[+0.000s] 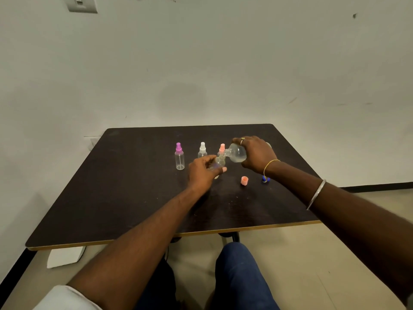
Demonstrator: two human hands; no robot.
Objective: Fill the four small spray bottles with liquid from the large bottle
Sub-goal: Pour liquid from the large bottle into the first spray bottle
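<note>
Large bottle [237, 153]: clear, round-bodied, threaded neck, uncapped, some liquid inside. Right hand [257, 154] wraps its body from above and tips it sideways. The neck meets the mouth of the small open bottle [218, 163], over the right half of the dark table [134, 186]. Left hand [202, 173] curls round that small bottle.

Judged: both are thin plastic, light and smooth, and a hard squeeze would likely buckle a wall or spurt liquid. Best hold on the large one is its wide body. The small mouth is narrow, so a spill is the risk.

Purple-topped bottle [179, 156], white-topped bottle [202, 149] and pink-topped bottle [221, 148] stand behind. Pink cap [244, 181] lies near the right wrist.
</note>
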